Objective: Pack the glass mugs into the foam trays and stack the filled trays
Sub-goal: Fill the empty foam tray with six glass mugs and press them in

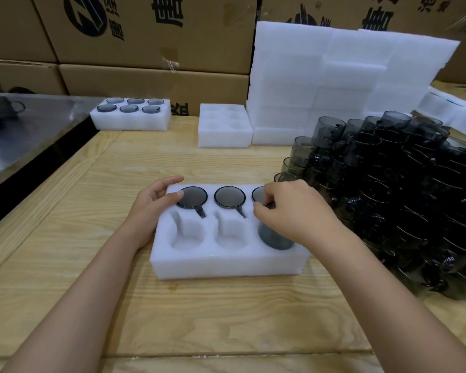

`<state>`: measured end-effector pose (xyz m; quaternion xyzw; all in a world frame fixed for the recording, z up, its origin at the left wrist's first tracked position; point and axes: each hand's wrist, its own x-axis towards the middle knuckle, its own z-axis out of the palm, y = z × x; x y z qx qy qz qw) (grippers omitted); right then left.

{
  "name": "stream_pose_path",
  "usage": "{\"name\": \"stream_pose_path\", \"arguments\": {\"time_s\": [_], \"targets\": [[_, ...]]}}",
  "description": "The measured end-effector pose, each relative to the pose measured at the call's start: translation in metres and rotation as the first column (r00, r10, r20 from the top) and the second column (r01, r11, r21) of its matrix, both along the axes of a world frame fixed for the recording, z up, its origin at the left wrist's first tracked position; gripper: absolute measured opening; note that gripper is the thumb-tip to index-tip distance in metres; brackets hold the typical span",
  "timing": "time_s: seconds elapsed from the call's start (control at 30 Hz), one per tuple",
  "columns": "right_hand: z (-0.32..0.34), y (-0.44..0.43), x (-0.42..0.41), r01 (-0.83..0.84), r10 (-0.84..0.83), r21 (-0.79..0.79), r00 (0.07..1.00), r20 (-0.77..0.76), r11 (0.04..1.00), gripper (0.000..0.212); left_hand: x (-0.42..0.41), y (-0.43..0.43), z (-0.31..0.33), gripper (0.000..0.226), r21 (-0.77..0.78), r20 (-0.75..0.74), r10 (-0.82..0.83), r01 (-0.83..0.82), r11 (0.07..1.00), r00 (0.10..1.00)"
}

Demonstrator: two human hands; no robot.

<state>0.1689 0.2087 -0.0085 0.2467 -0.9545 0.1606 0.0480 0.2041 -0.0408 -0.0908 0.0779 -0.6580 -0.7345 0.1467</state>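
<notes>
A white foam tray (pixel 226 265) lies on the wooden table in front of me. Its far row holds three smoked-glass mugs, among them the left mug (pixel 192 197) and the middle mug (pixel 229 196). The near row has two bare pockets and, in the right pocket, another grey mug (pixel 273 238) partly sunk in. My right hand (pixel 293 211) grips that mug at its top and hides the far right mug's rim. My left hand (pixel 156 200) rests on the tray's far left corner, thumb touching the left mug's rim.
A big heap of dark glass mugs (pixel 404 189) fills the table's right side. A filled foam tray (pixel 131 114) and a bare foam tray (pixel 223 125) sit at the back. Stacked foam trays (pixel 334 82) lean against cardboard boxes (pixel 145 36). A metal table (pixel 24 135) stands left.
</notes>
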Motion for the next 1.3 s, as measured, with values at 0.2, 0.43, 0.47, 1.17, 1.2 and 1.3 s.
{"name": "stream_pose_path", "arguments": {"time_s": [0.2, 0.43, 0.47, 1.17, 1.2, 1.3], "targets": [[-0.016, -0.002, 0.005, -0.076, 0.077, 0.010, 0.981, -0.180, 0.997, 0.032, -0.001, 0.000, 0.000, 0.031, -0.013, 0.000, -0.005, 0.005, 1.000, 1.000], [-0.033, 0.004, 0.013, -0.118, 0.084, -0.148, 0.972, -0.220, 0.982, 0.025, 0.000, 0.001, 0.001, 0.032, -0.019, 0.003, 0.004, -0.003, 1.000, 1.000], [-0.032, 0.005, 0.012, -0.123, 0.090, -0.160, 0.976, -0.198, 0.979, 0.024, 0.000, 0.001, 0.001, 0.032, -0.020, 0.004, 0.005, -0.005, 1.000, 1.000], [-0.039, -0.026, -0.015, -0.264, 0.244, 0.213, 0.963, 0.116, 0.941, 0.074, 0.001, 0.005, 0.006, 0.033, -0.009, 0.023, 0.018, -0.018, 1.000, 1.000], [-0.042, -0.028, -0.016, -0.240, 0.221, 0.225, 0.969, 0.107, 0.944, 0.074, 0.001, 0.005, 0.006, 0.033, -0.005, 0.024, 0.020, -0.020, 1.000, 1.000], [-0.048, -0.030, -0.016, -0.208, 0.191, 0.192, 0.976, 0.101, 0.959, 0.075, 0.001, 0.006, 0.005, 0.033, -0.003, 0.027, 0.031, -0.031, 1.000, 0.999]]}}
